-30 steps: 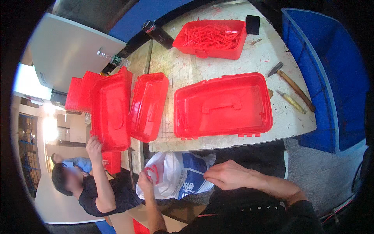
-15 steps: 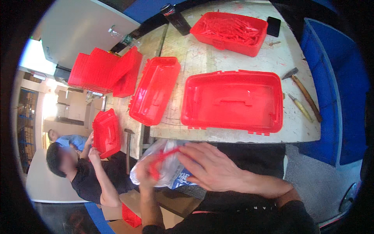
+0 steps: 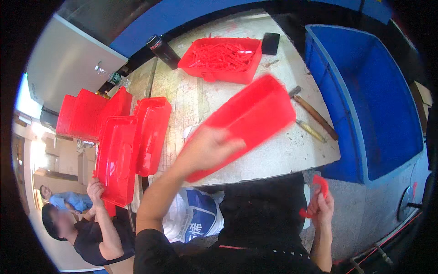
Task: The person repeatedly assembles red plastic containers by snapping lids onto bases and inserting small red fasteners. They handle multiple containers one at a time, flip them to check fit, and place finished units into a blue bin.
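My left hand [image 3: 207,148] is closed on the near side of a red plastic box lid [image 3: 255,121], thumb on its side. The lid is tilted and smeared by motion over the worktable [image 3: 232,171]. Down at the right, beyond the table edge, my right hand [image 3: 323,208] is closed on a curved red plastic strip [image 3: 321,185], whose ends stick out of the fingers. Another red lid [image 3: 153,134] lies on the table to the left. At the far side stands a red box [image 3: 219,75] full of red plastic scraps.
A hammer [image 3: 315,114] and a yellow-handled tool [image 3: 311,131] lie by the right edge, near a blue bin [image 3: 346,114]. A phone [image 3: 271,44] and black bottle [image 3: 163,52] sit far back. A co-worker [image 3: 107,246] holds a red lid [image 3: 116,160], near stacked lids [image 3: 77,114]. A white bag [image 3: 194,214] is below.
My hands have moved apart, the right down to the right with the red strip. My left hand has taken hold of the lid, now turned and tilted. The co-worker's lid is raised.
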A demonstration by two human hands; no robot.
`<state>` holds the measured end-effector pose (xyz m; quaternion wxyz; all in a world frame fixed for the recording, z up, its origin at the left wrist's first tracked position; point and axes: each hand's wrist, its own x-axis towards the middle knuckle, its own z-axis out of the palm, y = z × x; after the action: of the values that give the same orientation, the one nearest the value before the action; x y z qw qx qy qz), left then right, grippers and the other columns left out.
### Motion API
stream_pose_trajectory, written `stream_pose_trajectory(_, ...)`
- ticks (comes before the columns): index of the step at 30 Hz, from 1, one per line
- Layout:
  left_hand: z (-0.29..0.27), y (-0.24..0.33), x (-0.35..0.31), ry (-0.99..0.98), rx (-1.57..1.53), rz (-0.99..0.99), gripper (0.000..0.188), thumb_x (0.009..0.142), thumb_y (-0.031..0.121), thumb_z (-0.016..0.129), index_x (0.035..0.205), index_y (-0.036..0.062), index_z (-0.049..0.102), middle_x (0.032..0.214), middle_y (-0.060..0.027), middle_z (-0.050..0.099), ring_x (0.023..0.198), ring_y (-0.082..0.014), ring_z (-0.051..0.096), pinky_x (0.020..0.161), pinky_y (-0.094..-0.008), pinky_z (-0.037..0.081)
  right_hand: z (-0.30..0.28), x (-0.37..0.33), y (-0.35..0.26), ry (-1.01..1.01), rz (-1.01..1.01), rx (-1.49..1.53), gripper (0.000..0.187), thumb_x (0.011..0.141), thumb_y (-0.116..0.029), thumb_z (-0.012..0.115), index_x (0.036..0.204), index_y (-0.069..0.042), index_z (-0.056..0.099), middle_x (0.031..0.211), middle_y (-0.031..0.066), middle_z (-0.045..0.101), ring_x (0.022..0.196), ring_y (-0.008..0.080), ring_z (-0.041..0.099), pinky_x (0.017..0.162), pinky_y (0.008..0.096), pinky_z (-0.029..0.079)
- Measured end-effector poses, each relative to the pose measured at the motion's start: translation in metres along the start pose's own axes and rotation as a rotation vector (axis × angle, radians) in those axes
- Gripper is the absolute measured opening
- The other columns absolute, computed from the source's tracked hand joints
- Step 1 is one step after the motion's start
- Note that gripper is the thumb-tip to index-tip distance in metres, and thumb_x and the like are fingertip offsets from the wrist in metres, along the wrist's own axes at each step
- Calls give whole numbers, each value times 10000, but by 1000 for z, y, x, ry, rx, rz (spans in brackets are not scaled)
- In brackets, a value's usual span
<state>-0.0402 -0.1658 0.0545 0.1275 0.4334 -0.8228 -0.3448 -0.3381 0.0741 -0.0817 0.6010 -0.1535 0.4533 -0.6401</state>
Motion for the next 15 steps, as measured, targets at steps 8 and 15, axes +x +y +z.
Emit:
stream_pose_trajectory(8,49,-41,-2,532,-1364,-488,547,1025,437,511,1441,82,484,1409,-92,567,1263,-242,555,1060,-431,464,93,54,-61,-228,-239,9,232,1058,-304,501,1060,-72,524,613,-70,365,445,33,304,412,219,225)
stream_pose_trajectory(15,125,-93,-58,467,-1000,-641,616,1064,503,369,1340,-16,553,1254,-132,641,1109,-220,612,970,-349,485,157,91,-26,-294,277,-237,163,1060,-273,510,986,-129,528,656,-99,375,506,11,324,446,208,261)
